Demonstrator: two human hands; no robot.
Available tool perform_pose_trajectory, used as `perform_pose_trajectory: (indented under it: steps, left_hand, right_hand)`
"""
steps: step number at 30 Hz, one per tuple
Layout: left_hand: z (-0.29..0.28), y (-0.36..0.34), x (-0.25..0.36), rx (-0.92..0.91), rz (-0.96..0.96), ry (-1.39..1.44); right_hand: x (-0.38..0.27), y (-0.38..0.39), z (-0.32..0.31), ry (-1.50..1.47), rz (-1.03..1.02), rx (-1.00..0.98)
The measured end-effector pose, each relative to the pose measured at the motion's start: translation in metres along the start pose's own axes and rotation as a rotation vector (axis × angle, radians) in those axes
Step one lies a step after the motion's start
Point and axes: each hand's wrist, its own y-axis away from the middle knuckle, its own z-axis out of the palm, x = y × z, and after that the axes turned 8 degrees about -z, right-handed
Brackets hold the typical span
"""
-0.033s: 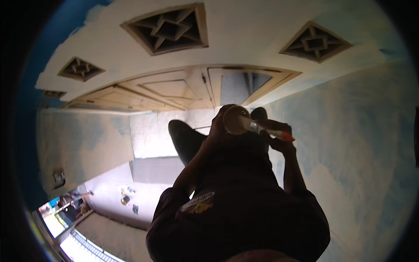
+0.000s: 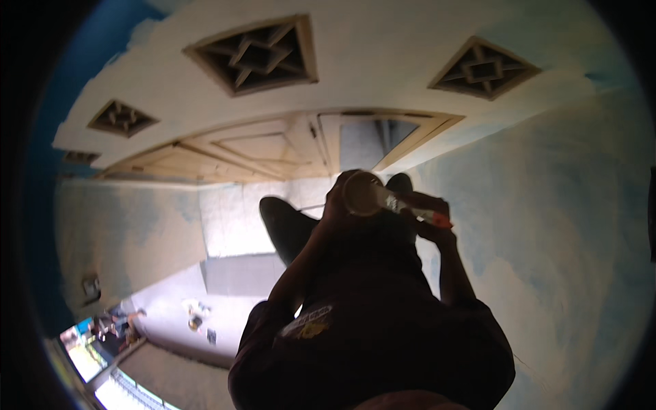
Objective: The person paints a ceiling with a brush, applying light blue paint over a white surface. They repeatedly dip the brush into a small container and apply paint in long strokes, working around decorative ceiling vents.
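My left hand (image 2: pixel 335 210) is wrapped round a pale round paint container (image 2: pixel 357 194), held in front of my body with its mouth facing up. A paintbrush (image 2: pixel 392 201) with pale bristles and a reddish-orange handle end is gripped in my right hand (image 2: pixel 434 229). Its bristle end lies at the container's right rim; whether it touches the rim or dips inside I cannot tell. Both hands are dark against the light, so single fingers show poorly.
Patchy blue and cream wall (image 2: pixel 519 205) rises close on my right. Ahead are a cream wooden door (image 2: pixel 273 147) and diamond-patterned vents (image 2: pixel 256 58). My shoes (image 2: pixel 277 212) stand above a pale floor. Small items (image 2: pixel 196 321) lie lower left, near a person (image 2: pixel 113 328).
The whole view has shifted slightly, with the surroundings a little lower. Container and brush stay in my hands; the brush has moved slightly closer in to the container.
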Motion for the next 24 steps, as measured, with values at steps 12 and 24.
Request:
perform_pose_trajectory:
  steps: [12,24]
  left_hand:
    - [0.019,-0.009,-0.028,0.064,-0.014,0.069]
    - [0.003,-0.003,-0.017,0.105,-0.005,0.172]
  right_hand:
    - [-0.052,-0.040,-0.031,0.212,-0.215,-0.498]
    - [-0.035,-0.035,-0.003,0.341,-0.306,-0.447]
